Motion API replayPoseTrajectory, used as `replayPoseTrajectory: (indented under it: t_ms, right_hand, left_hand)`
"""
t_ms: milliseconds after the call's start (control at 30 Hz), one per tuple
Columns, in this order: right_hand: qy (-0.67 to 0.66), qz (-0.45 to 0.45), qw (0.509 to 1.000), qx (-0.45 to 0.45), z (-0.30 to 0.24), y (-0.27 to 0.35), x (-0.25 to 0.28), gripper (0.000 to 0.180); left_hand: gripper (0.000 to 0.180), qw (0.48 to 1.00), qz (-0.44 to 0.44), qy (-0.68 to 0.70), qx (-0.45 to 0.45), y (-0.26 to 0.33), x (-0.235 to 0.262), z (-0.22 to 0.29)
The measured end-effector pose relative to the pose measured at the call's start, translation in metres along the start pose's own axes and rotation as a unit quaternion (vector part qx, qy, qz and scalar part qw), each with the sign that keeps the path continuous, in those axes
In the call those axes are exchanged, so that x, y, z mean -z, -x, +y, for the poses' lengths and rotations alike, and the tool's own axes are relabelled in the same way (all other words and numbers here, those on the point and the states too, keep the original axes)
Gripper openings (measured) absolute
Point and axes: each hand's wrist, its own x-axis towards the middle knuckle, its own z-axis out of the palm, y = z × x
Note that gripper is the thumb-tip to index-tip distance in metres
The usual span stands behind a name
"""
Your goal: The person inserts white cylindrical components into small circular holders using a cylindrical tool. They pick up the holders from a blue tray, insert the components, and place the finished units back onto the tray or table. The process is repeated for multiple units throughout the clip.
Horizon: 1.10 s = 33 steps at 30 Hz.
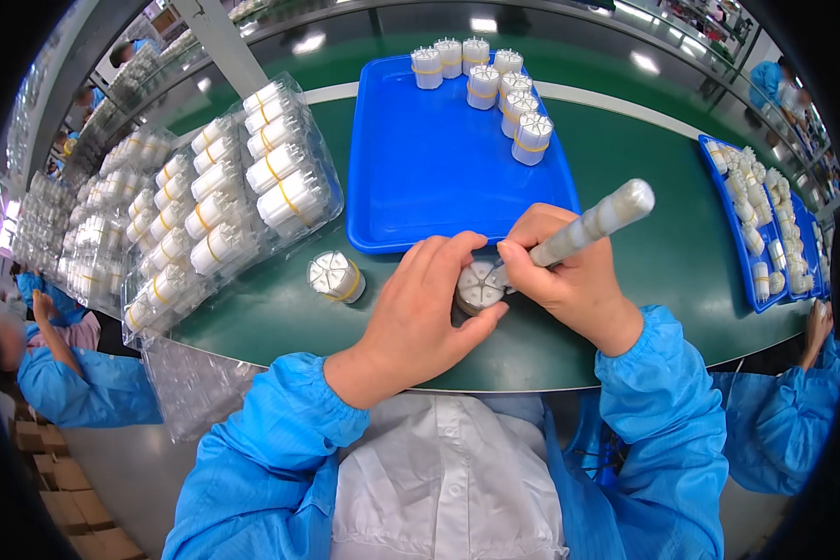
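Observation:
My left hand (411, 313) is closed around the side of a round bundle (479, 286) of white wedge-shaped plastic parts standing upright on the green table. In my right hand (574, 285) is a pen-like tool (599, 222) with a thick, pale, ribbed handle, tilted up to the right. Its narrow tip meets the top of the bundle near the right side; the exact contact is partly hidden by my fingers. Left of my left hand stands another white bundle (337, 277) with a yellow band, touched by neither hand.
A blue tray (420, 168) lies beyond my hands, with several banded bundles (532, 138) along its far and right sides. Clear plastic trays (294, 187) of white bundles are stacked at left. More blue trays (751, 271) sit at far right. Co-workers in blue sleeves (84, 383) flank the table.

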Motion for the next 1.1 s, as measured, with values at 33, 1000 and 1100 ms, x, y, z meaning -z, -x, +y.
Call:
replayPoseTrajectory:
  t_ms: [33,1000,1100]
  right_hand:
    - [-0.013,0.013,1.0,-0.007,-0.001,0.0,0.001,0.011]
    - [0.069,0.007,0.998,-0.002,-0.002,0.002,-0.014,0.014]
    - [0.099,0.003,0.995,0.005,0.004,0.005,-0.012,0.014]
  left_hand:
    - [0.068,1.0,0.015,0.02,-0.014,0.001,-0.001,-0.002]
    - [0.063,0.965,0.114,-0.226,0.074,0.073,0.086,0.006]
    - [0.053,0.964,0.118,-0.232,0.063,0.054,0.087,0.002]
